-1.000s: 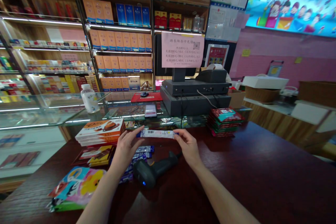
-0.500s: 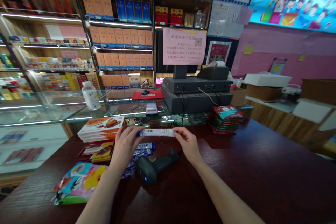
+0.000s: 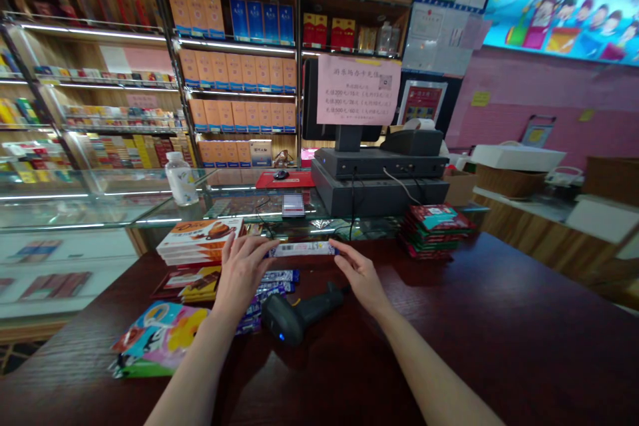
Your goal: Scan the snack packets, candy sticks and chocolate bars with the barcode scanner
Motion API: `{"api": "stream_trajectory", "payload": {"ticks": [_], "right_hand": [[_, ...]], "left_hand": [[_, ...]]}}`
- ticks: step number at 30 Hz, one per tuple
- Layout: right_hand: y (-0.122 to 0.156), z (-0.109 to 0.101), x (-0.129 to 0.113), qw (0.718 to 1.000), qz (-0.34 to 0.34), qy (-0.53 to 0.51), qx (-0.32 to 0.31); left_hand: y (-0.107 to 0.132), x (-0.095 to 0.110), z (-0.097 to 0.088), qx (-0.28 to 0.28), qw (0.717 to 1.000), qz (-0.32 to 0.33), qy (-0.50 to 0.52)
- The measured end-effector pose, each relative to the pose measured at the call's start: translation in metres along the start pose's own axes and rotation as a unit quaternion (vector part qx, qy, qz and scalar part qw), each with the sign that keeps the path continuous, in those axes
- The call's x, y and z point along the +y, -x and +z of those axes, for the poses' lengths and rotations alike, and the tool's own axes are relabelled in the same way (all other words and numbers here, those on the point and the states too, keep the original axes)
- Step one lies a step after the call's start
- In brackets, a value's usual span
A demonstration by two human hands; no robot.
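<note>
A slim white-and-blue wrapped candy stick [image 3: 303, 249] is held level above the counter, one end in each hand. My left hand [image 3: 244, 266] pinches its left end; my right hand [image 3: 360, 274] grips the right end between thumb and fingers. Below it lies a black barcode scanner [image 3: 292, 319] with a small blue light. Similar blue-and-purple packets [image 3: 274, 285] lie beside the scanner, partly hidden by my left hand. Left of that hand are yellow and dark red chocolate packs [image 3: 200, 284], a stack of white-and-orange boxes [image 3: 200, 239] and a colourful plastic bag [image 3: 157, 339].
On the dark wooden counter [image 3: 479, 346] a pile of red and green packets [image 3: 435, 229] stands at the right. Behind are a black cash register [image 3: 382, 183], a glass display counter with a white bottle [image 3: 181, 180], a phone-like device [image 3: 293, 206] and stocked shelves.
The view has shifted slightly, so the surroundings sit a little farther right. Both hands still hold the candy stick at nearly the same height.
</note>
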State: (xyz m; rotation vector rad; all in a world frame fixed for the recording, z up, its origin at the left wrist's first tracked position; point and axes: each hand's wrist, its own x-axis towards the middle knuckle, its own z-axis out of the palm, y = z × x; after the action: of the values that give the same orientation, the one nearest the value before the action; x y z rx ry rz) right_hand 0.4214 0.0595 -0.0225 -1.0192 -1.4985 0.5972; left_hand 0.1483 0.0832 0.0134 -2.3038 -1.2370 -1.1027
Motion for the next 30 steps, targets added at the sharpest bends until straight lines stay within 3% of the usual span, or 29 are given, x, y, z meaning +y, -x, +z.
{"api": "stream_trajectory", "payload": {"ticks": [9, 12, 15, 18, 30], "right_hand": [[0.005, -0.008, 0.000, 0.989, -0.096, 0.111, -0.014], [0.012, -0.010, -0.017, 0.975, -0.122, 0.152, -0.104], [0.018, -0.010, -0.035, 0.944, -0.147, 0.192, -0.222], [0.024, -0.005, -0.043, 0.918, -0.154, 0.223, -0.290], [0.027, 0.016, -0.024, 0.891, -0.177, 0.278, -0.313]], "left_hand": [[0.002, -0.007, -0.005, 0.061, 0.996, -0.048, -0.042], [0.002, -0.009, -0.006, 0.068, 0.995, -0.054, -0.057], [0.004, -0.012, -0.005, 0.068, 0.993, -0.060, -0.069], [0.004, -0.013, -0.005, 0.064, 0.993, -0.066, -0.078], [0.007, -0.014, -0.004, 0.058, 0.989, -0.081, -0.110]]}}
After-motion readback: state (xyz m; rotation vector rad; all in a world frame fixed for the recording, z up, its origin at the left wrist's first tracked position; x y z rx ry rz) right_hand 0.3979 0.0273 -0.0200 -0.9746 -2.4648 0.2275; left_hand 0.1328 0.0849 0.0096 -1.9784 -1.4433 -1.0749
